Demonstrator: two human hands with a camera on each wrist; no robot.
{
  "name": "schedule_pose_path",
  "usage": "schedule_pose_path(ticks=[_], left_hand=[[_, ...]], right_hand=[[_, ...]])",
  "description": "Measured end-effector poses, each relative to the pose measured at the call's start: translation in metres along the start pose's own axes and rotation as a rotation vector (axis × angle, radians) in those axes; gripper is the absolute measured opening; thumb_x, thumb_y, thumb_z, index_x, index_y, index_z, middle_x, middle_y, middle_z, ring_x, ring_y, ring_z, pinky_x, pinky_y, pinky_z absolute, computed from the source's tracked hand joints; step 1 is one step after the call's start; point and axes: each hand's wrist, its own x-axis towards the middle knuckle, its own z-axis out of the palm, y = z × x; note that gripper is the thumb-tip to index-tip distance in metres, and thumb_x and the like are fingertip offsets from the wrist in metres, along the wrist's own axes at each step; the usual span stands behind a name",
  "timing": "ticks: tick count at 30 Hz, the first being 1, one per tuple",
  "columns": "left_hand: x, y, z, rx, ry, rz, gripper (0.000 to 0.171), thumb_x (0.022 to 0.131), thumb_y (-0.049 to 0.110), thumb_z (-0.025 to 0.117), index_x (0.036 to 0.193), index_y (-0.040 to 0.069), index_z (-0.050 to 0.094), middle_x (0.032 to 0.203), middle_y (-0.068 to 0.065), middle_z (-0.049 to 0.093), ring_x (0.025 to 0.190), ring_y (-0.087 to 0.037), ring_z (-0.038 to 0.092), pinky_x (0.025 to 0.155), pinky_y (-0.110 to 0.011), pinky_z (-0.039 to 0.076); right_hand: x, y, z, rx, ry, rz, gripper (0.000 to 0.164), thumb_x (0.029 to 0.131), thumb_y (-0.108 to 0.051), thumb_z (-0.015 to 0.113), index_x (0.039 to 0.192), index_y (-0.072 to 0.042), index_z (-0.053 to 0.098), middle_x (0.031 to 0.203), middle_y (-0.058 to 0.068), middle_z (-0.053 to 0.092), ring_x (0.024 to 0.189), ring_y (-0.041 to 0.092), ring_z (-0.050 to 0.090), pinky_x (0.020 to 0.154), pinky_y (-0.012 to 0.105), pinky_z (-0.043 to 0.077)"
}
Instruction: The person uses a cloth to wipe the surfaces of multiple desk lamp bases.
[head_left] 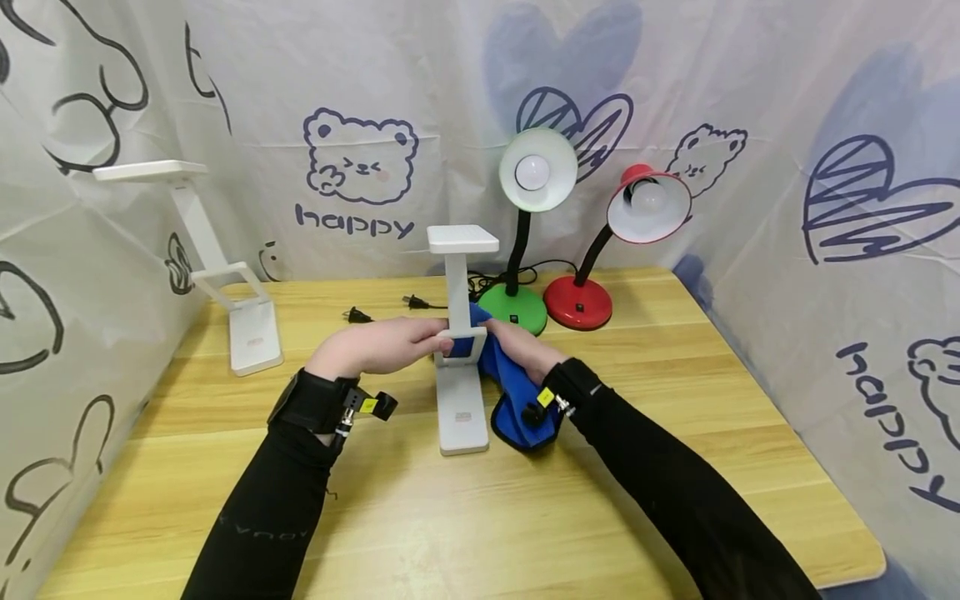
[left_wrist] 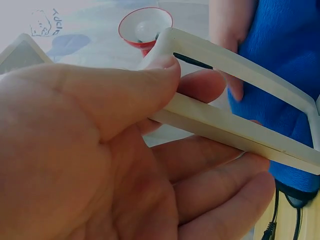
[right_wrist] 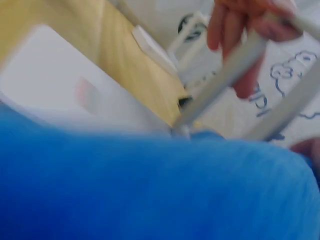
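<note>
A white folding desk lamp (head_left: 461, 408) stands upright at the middle of the table. My left hand (head_left: 378, 346) grips its open hinge frame. In the left wrist view, the thumb of the left hand (left_wrist: 115, 100) lies on top of the frame (left_wrist: 230, 127) with the fingers underneath. My right hand (head_left: 521, 346) holds a blue cloth (head_left: 517, 408) with dark edging against the back of the lamp. The cloth's loose end hangs beside the lamp base. Its fingertips are hidden behind the lamp and cloth. Blurred blue cloth (right_wrist: 150, 185) fills the lower right wrist view.
Another white folding lamp (head_left: 255, 337) stands at the table's left edge. Behind the hands are a green gooseneck lamp (head_left: 537, 171) and a red one (head_left: 581, 304), side by side. Black plugs (head_left: 357, 315) and cords lie near the back edge, before a printed curtain (head_left: 360, 258).
</note>
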Motion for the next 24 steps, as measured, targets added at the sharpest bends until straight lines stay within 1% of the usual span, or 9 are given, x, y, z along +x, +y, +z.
schedule_pose_path(ticks=[2, 5, 8, 10, 12, 14, 18, 21, 24], left_hand=[[-0.001, 0.000, 0.000, -0.005, -0.003, -0.006, 0.029, 0.104, 0.044, 0.037, 0.112, 0.023, 0.055, 0.099, -0.001, 0.056, 0.093, -0.019, 0.055, 0.081, -0.037, 0.042], [-0.002, 0.000, 0.000, -0.023, -0.008, -0.013, 0.028, 0.104, 0.044, 0.037, 0.114, 0.026, 0.054, 0.111, -0.003, 0.059, 0.100, -0.017, 0.055, 0.088, -0.038, 0.043], [-0.002, 0.001, -0.001, -0.030, -0.007, -0.016, 0.027, 0.104, 0.044, 0.038, 0.115, 0.025, 0.054, 0.117, -0.002, 0.059, 0.105, -0.015, 0.056, 0.094, -0.039, 0.044], [-0.002, 0.002, 0.000, -0.028, -0.005, -0.016, 0.028, 0.104, 0.043, 0.039, 0.116, 0.024, 0.055, 0.118, -0.002, 0.059, 0.106, -0.015, 0.056, 0.095, -0.040, 0.044], [-0.002, 0.002, 0.000, -0.020, -0.001, -0.021, 0.030, 0.104, 0.043, 0.038, 0.117, 0.022, 0.055, 0.117, -0.002, 0.059, 0.106, -0.015, 0.056, 0.094, -0.040, 0.044], [-0.002, 0.002, 0.000, -0.013, 0.003, -0.026, 0.031, 0.104, 0.043, 0.038, 0.116, 0.021, 0.055, 0.118, -0.003, 0.060, 0.105, -0.017, 0.056, 0.093, -0.040, 0.044], [-0.003, 0.003, 0.001, -0.002, 0.011, -0.038, 0.030, 0.104, 0.044, 0.037, 0.117, 0.024, 0.054, 0.118, -0.002, 0.059, 0.105, -0.016, 0.056, 0.093, -0.040, 0.044], [-0.003, 0.004, 0.001, -0.001, 0.014, -0.037, 0.030, 0.104, 0.044, 0.036, 0.117, 0.024, 0.054, 0.112, -0.001, 0.059, 0.101, -0.017, 0.056, 0.088, -0.039, 0.044], [-0.002, 0.004, 0.002, 0.010, 0.017, -0.029, 0.029, 0.104, 0.043, 0.036, 0.115, 0.023, 0.053, 0.102, 0.000, 0.057, 0.094, -0.019, 0.055, 0.081, -0.038, 0.042]], right_hand=[[0.007, -0.007, -0.002, -0.043, -0.050, -0.005, 0.049, 0.095, -0.052, 0.044, 0.134, -0.022, 0.054, 0.137, -0.001, 0.050, 0.126, 0.020, 0.043, 0.113, 0.040, 0.024], [0.015, -0.014, -0.003, -0.075, -0.161, -0.053, 0.051, 0.098, -0.050, 0.041, 0.138, -0.021, 0.051, 0.140, 0.002, 0.049, 0.131, 0.022, 0.041, 0.114, 0.043, 0.023], [0.019, -0.017, -0.001, -0.083, -0.247, -0.102, 0.053, 0.101, -0.048, 0.036, 0.143, -0.017, 0.044, 0.147, 0.005, 0.042, 0.138, 0.024, 0.034, 0.116, 0.046, 0.019], [0.023, -0.018, 0.002, -0.077, -0.267, -0.120, 0.054, 0.102, -0.047, 0.035, 0.146, -0.016, 0.040, 0.151, 0.006, 0.037, 0.141, 0.026, 0.029, 0.117, 0.047, 0.016], [0.025, -0.018, 0.003, -0.077, -0.271, -0.135, 0.053, 0.103, -0.044, 0.036, 0.147, -0.015, 0.038, 0.154, 0.007, 0.033, 0.143, 0.026, 0.025, 0.118, 0.048, 0.014], [0.026, -0.018, 0.004, -0.081, -0.263, -0.142, 0.053, 0.103, -0.044, 0.037, 0.147, -0.016, 0.038, 0.153, 0.006, 0.034, 0.143, 0.026, 0.026, 0.118, 0.048, 0.014], [0.023, -0.017, 0.003, -0.111, -0.243, -0.140, 0.052, 0.102, -0.050, 0.036, 0.143, -0.019, 0.045, 0.147, 0.003, 0.043, 0.138, 0.023, 0.034, 0.116, 0.046, 0.019], [0.020, -0.016, -0.001, -0.147, -0.205, -0.113, 0.050, 0.101, -0.051, 0.035, 0.138, -0.023, 0.051, 0.143, 0.000, 0.048, 0.135, 0.021, 0.039, 0.116, 0.044, 0.022], [0.016, -0.016, -0.006, -0.200, -0.145, -0.064, 0.046, 0.100, -0.049, 0.035, 0.135, -0.026, 0.054, 0.143, -0.002, 0.047, 0.134, 0.019, 0.039, 0.115, 0.042, 0.022]])
